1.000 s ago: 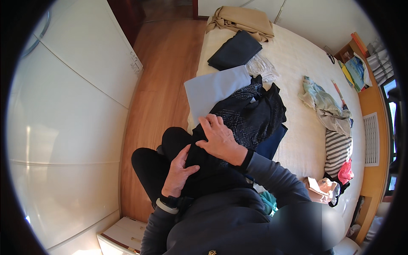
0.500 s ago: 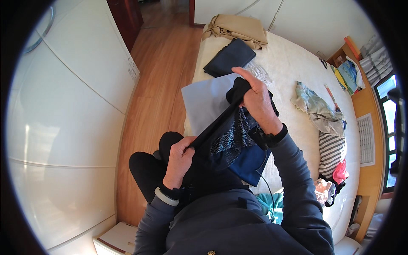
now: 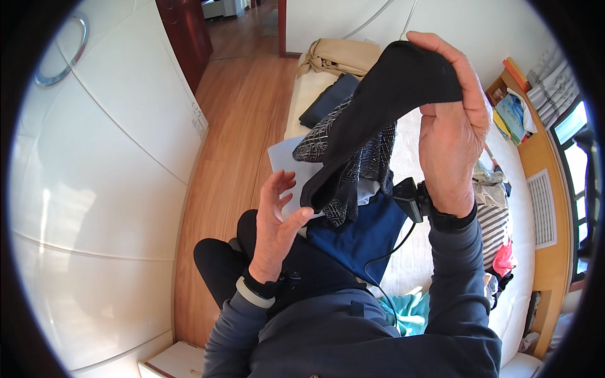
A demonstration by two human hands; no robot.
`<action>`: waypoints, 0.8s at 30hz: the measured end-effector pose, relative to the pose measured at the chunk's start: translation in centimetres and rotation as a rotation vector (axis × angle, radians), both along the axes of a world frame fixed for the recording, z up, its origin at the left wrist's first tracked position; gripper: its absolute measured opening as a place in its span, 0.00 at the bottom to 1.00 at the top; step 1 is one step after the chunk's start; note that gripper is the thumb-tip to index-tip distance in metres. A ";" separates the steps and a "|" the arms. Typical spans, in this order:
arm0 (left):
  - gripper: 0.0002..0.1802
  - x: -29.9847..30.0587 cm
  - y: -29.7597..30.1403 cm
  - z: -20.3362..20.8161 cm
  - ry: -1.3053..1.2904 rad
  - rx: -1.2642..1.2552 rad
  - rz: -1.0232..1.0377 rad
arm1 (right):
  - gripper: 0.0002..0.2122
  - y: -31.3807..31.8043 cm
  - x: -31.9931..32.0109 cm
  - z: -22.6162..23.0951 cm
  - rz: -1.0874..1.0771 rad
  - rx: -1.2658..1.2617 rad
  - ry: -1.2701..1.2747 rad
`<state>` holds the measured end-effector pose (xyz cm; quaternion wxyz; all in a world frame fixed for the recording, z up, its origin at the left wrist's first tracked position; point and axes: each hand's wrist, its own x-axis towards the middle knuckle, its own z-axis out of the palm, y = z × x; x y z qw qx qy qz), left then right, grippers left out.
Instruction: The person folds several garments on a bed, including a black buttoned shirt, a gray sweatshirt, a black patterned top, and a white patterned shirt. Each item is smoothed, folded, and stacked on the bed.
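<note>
My right hand (image 3: 455, 132) is raised over the bed, its fingers and thumb closed on the upper end of a black garment (image 3: 378, 101). The garment hangs slanting down to the left, with a wide plain black band and dark cloth with a pale broken-line pattern below it. What kind of garment it is, I cannot tell. Beside the band's lower end, my left hand (image 3: 274, 230) has its fingers apart and holds nothing; its thumb tip is at or just off the cloth. Underneath are a navy cloth (image 3: 359, 236) and a pale grey-blue flat sheet (image 3: 287, 157).
A dark folded cloth (image 3: 324, 104) and a tan folded cloth (image 3: 340, 53) lie at the bed's far end. Striped clothing (image 3: 493, 227) is on the right, teal cloth (image 3: 413, 312) near my body. A white cabinet (image 3: 94, 189) stands left. A cable hangs from a small black device (image 3: 409, 198) at my right wrist.
My right hand has risen and moved right with the garment, spreading the black band out. My left hand has let go of its end and spread its fingers.
</note>
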<state>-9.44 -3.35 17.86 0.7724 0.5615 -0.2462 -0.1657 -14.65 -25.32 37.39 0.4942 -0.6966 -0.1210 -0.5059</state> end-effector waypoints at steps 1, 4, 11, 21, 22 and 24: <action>0.58 -0.7 -0.1 -0.7 -0.015 0.031 0.010 | 0.13 0.1 0.0 0.2 0.018 -0.004 -0.021; 0.56 -2.7 -1.0 -2.6 -0.110 0.186 -0.013 | 0.14 0.6 0.0 0.4 0.050 0.024 0.030; 0.24 -2.1 -2.7 -5.2 -0.417 0.383 0.118 | 0.16 1.2 0.5 0.4 0.048 -0.026 0.037; 0.14 2.2 4.8 8.6 -0.168 -0.116 0.417 | 0.15 -7.2 -2.5 0.9 -0.476 0.010 -0.075; 0.12 2.3 4.9 9.8 -0.247 -0.092 0.444 | 0.15 -8.0 -3.5 1.0 -0.494 0.009 -0.108; 0.12 2.2 4.9 11.8 -0.384 -0.008 0.497 | 0.15 -9.3 -5.9 1.3 -0.580 0.059 -0.153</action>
